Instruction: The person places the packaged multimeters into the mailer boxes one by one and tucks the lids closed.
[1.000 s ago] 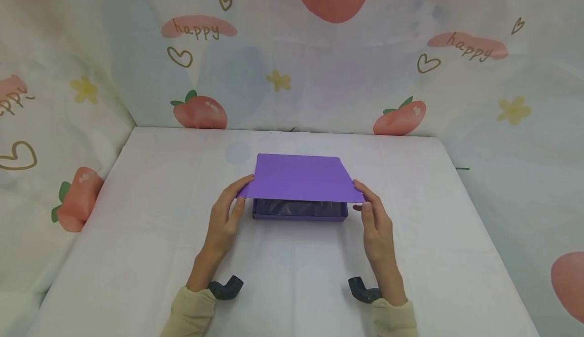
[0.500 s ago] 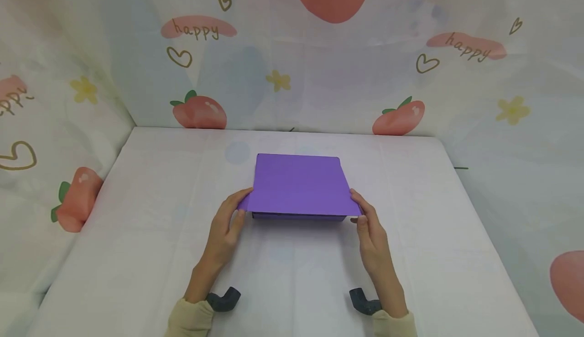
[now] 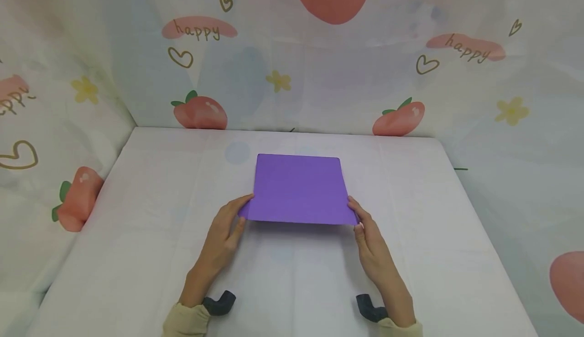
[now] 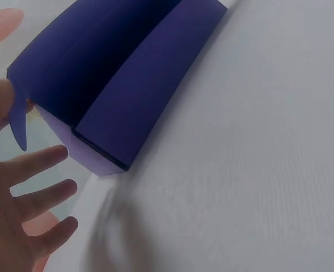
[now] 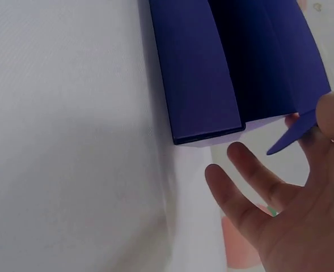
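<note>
A purple cardboard box lies in the middle of the table, its hinged lid (image 3: 298,189) tilted low over the front. My left hand (image 3: 221,238) pinches the lid's left side flap (image 4: 19,129) between thumb and index finger, with the other fingers spread beside the box. On the opposite side, my right hand (image 3: 376,253) pinches the right side flap (image 5: 292,135) the same way. Both wrist views show a dark gap between the lid and the box's front wall (image 4: 149,85). From the head view the lid hides the box body, and its contents are out of sight.
A white cloth covers the table (image 3: 292,286), which runs back to a printed curtain (image 3: 319,63) with peaches and hearts. Each wrist wears a dark curved mount, such as the left mount (image 3: 220,303).
Both hands have brought the lid's front edge down toward me. The front wall and dark interior, visible earlier in the head view, are now covered by the lid.
</note>
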`<action>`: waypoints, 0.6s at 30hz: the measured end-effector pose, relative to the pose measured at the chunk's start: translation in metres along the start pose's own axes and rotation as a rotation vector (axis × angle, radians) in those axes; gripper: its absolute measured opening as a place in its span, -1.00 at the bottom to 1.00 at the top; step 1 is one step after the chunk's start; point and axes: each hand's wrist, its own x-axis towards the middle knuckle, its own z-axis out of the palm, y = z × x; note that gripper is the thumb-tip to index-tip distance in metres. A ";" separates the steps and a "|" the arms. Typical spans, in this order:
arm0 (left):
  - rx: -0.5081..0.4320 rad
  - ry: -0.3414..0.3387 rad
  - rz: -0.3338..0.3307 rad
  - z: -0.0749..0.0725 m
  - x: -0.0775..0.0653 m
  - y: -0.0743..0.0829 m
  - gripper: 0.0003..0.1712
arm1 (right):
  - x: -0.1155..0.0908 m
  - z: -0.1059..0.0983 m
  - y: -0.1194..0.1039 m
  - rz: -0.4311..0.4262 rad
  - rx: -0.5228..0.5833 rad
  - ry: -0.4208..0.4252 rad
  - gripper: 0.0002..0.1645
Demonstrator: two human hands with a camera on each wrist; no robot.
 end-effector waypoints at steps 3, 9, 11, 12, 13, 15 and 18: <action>0.044 -0.011 0.004 -0.001 -0.002 -0.003 -0.44 | -0.001 0.000 0.000 -0.023 -0.030 -0.011 -0.33; 0.134 -0.055 -0.032 -0.004 -0.007 -0.004 -0.43 | -0.007 0.000 0.001 0.004 -0.087 -0.057 -0.34; 0.172 -0.074 -0.041 -0.005 -0.009 -0.004 -0.42 | -0.009 -0.001 0.002 0.040 -0.106 -0.079 -0.35; 0.188 -0.081 -0.041 -0.005 -0.009 -0.005 -0.41 | -0.010 -0.001 0.002 0.051 -0.115 -0.085 -0.35; 0.198 -0.086 -0.042 -0.005 -0.010 -0.005 -0.39 | -0.011 -0.001 0.002 0.058 -0.119 -0.088 -0.35; 0.215 -0.088 -0.033 -0.005 -0.010 -0.006 -0.36 | -0.011 0.000 0.002 0.069 -0.126 -0.090 -0.36; 0.248 -0.073 -0.008 -0.004 -0.010 -0.007 -0.33 | -0.011 0.001 0.002 0.070 -0.140 -0.082 -0.38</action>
